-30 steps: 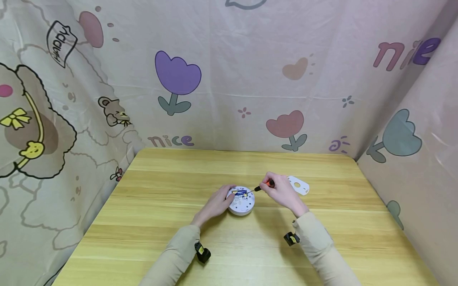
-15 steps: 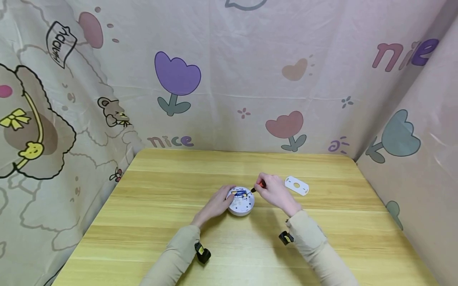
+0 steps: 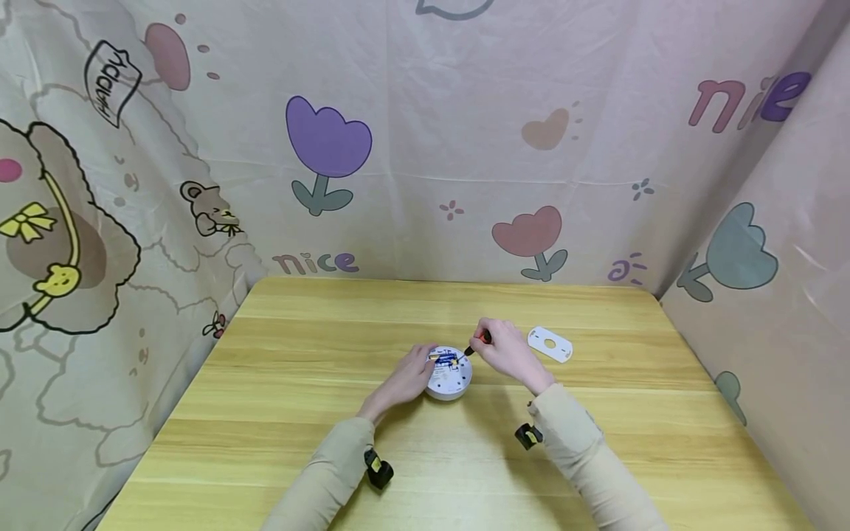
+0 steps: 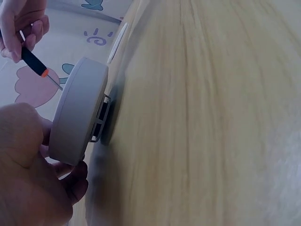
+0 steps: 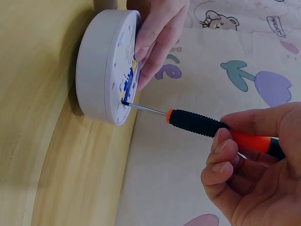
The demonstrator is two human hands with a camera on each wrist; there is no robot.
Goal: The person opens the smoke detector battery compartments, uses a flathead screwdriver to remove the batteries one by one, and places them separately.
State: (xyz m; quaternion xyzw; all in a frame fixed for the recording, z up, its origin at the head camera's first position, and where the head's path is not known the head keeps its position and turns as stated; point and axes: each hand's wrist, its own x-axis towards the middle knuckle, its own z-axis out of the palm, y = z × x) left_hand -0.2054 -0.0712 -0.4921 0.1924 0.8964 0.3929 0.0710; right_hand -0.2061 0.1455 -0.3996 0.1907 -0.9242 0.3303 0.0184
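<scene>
A round white smoke detector (image 3: 451,382) stands on the table with its back face up. My left hand (image 3: 403,375) grips its left side, the thumb over the face and the fingers round the edge. In the right wrist view a blue and yellow battery (image 5: 128,84) shows in the recess of that face. My right hand (image 3: 508,352) holds a screwdriver (image 5: 197,123) with a black and orange handle. The screwdriver's tip reaches the end of the battery recess; its exact contact is too small to tell. A slotted part (image 4: 100,120) projects from the detector's underside in the left wrist view.
An oblong white mounting plate (image 3: 561,349) with a central hole lies flat behind and right of the right hand. The wooden table (image 3: 319,317) meets a patterned cloth (image 3: 425,103) at the back and sides.
My right hand has shifted left towards the detector with the screwdriver, whose handle now stands steeper. The mounting plate shows in full. My left hand and the detector have barely moved.
</scene>
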